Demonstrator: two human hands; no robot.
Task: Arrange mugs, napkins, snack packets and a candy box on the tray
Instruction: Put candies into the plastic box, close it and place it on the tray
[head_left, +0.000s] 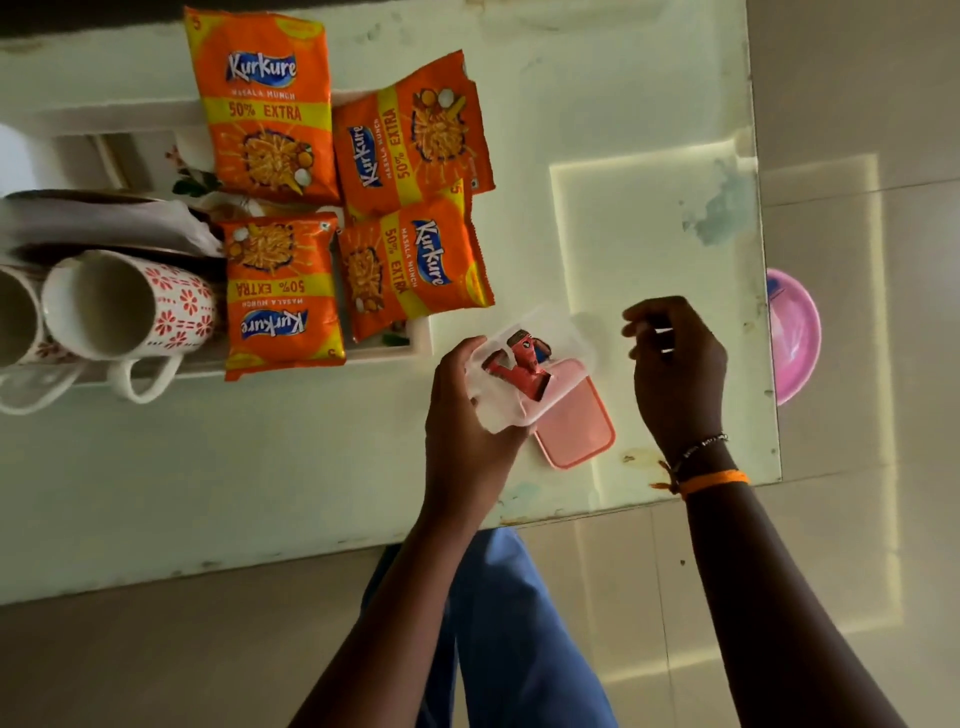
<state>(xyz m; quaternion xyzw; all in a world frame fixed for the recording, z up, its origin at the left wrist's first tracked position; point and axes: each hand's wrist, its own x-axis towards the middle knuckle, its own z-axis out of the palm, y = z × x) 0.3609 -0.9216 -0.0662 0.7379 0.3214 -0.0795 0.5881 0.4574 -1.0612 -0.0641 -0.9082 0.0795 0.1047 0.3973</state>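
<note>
Left hand (467, 415) holds the clear candy box (524, 369) just off the tray's (415, 343) near corner.

The fingers (457, 358) of that hand wrap the box's side, gripping it tilted above the tabletop (260, 467), red-wrapped candy showing through the plastic. Its pink lid (576, 426) lies flat on the tabletop, partly under the box. The right hand (675, 364) hovers beside the box, apart from it, fingers curled inward; whether they pinch something small cannot be told. On the tray lie four orange snack packets (280, 291), the nearest one overhanging the tray's edge. Beyond them two patterned mugs (130, 306) lie on their sides, with white napkins (104, 218) just behind. A pink bowl (795, 332) sits off the tabletop's far side from the tray.
</note>
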